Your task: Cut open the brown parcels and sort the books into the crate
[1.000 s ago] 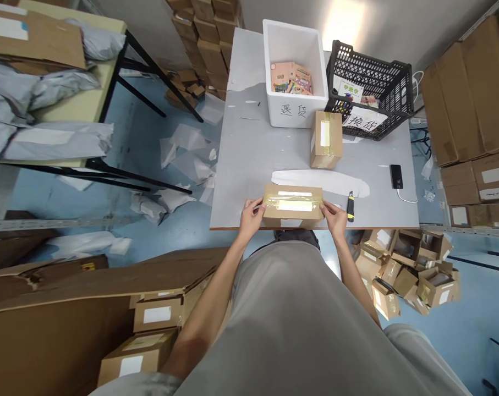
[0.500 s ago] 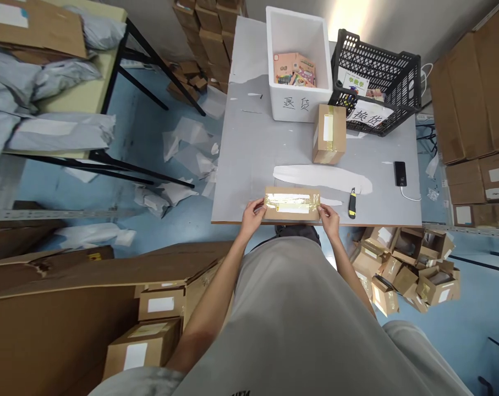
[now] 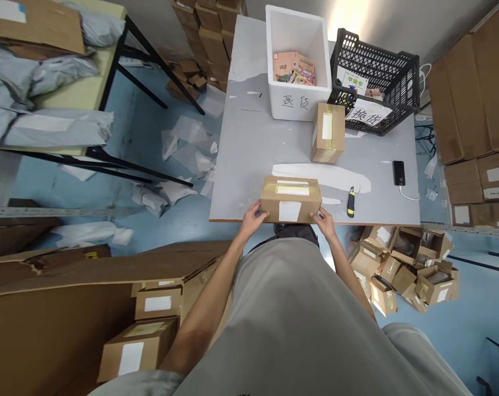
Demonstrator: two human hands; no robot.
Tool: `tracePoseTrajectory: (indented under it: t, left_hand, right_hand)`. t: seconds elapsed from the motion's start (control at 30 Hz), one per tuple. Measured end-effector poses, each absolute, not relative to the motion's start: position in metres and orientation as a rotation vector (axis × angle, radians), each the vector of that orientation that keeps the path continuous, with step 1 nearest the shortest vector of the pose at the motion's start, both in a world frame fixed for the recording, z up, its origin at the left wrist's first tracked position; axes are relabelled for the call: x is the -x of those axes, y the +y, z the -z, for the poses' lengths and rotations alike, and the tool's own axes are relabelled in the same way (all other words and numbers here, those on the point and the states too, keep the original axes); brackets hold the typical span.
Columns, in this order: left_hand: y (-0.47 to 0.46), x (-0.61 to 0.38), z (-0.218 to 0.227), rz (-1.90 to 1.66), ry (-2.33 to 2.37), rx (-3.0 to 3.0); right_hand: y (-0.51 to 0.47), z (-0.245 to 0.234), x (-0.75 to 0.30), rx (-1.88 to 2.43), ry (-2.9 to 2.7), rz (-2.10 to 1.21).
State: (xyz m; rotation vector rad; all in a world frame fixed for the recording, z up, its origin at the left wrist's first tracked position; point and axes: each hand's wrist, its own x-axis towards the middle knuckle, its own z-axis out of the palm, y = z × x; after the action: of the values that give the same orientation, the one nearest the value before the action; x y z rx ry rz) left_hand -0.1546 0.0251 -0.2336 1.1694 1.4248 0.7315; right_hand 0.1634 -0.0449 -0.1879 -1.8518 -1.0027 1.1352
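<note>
A taped cardboard box [image 3: 269,199] with white labels lies at the table's front edge, between my two hands. My left hand [image 3: 252,218] grips its lower left corner, thumb and fingers bent around it. At the lower right corner, my right hand [image 3: 324,222] pinches the cardboard. The box's top and its near side, which bears a white label, both face me. To the right on the table is a black and yellow utility knife [image 3: 351,202]. A second taped cardboard box [image 3: 335,135] stands farther back.
On the grey table [image 3: 249,143] stand a white bin [image 3: 294,102] and a black crate [image 3: 398,82], both holding colourful packets. A phone [image 3: 399,173] on a cable lies at right. Opened boxes [image 3: 406,269] pile on the floor; a shelf [image 3: 63,99] with grey parcels is at left.
The box between my hands has tipped, so its near side with a white label now shows below the taped top. Both hands have moved slightly lower on its corners.
</note>
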Motion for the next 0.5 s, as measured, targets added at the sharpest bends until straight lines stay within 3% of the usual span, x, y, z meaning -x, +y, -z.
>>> tracePoseTrajectory:
  t: [0.2,0.5]
  left_hand:
    - [0.034,0.155,0.222,-0.786,1.415,-1.191]
    - [0.024,0.16,0.245,-0.692,1.464,-1.192]
  right_hand:
    - [-0.029,0.168,-0.171,1.816,-1.007,-1.082]
    - [-0.044,0.209,-0.163,1.857,-0.959,-1.154]
